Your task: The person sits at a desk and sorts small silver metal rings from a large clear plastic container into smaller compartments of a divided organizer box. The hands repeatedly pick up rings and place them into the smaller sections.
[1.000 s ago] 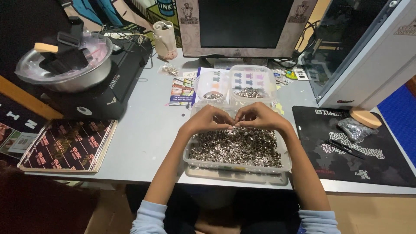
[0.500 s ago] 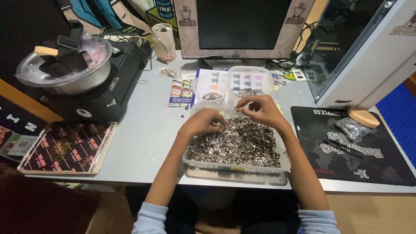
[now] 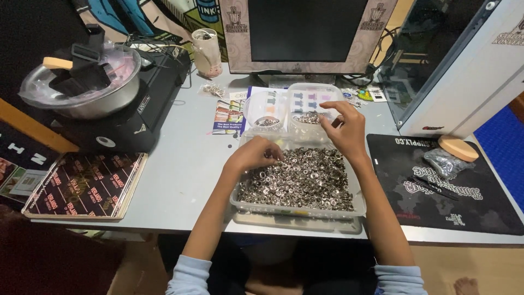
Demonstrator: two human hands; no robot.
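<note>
A clear plastic tray (image 3: 297,210) in front of me is filled with several small metal rings (image 3: 305,183). My left hand (image 3: 254,154) rests curled on the rings at the tray's far left edge, fingers pinched among them. My right hand (image 3: 343,128) is lifted over the far right of the tray, fingertips held above a small clear container (image 3: 311,112) with a few rings in it. A second small clear container (image 3: 266,113) with rings stands beside it on the left. Whether the right fingers pinch a ring is too small to tell.
A monitor (image 3: 305,33) stands at the back. At left are a metal pot (image 3: 82,82) on a black stove (image 3: 131,109) and a dark patterned book (image 3: 82,186). A black mat (image 3: 442,186) with a foil bag and round wooden lid lies at right, beside a computer case (image 3: 458,60).
Both hands were together over the tray's far edge. The right hand has since risen and moved to the small container behind it; the left stayed on the rings.
</note>
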